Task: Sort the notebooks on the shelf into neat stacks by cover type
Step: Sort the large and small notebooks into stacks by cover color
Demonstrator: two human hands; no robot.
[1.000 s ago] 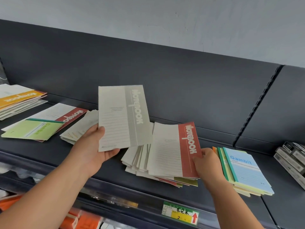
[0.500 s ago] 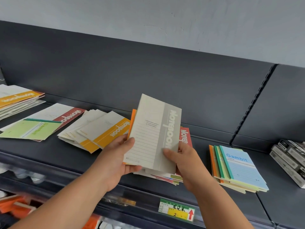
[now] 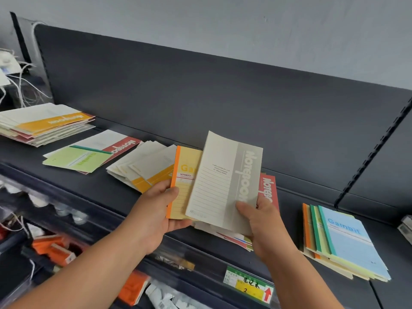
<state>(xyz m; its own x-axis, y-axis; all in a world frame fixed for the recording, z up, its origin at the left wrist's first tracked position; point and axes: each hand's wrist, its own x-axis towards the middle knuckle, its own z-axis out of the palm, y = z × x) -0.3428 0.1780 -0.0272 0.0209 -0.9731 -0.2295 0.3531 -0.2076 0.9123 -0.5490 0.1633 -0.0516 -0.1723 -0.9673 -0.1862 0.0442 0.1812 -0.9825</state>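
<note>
Above the mixed pile [image 3: 236, 238] at mid-shelf [image 3: 289, 219], left hand [image 3: 156, 216] grips an orange-spined yellow Gambit notebook [image 3: 185, 179], thumb on cover, while right hand [image 3: 259, 221] pinches the lower corner of a grey-band notebook [image 3: 223, 186] overlapping it. Risk, as I judge it: the thin grey cover, held at one corner only, could sag or slide off and land on the wrong stack, such as the yellow-band fan [image 3: 145, 172] just beside. Grey notebook's long axis runs near-upright, top leaning away toward the back panel, cover facing the camera, title band on its right edge.
</note>
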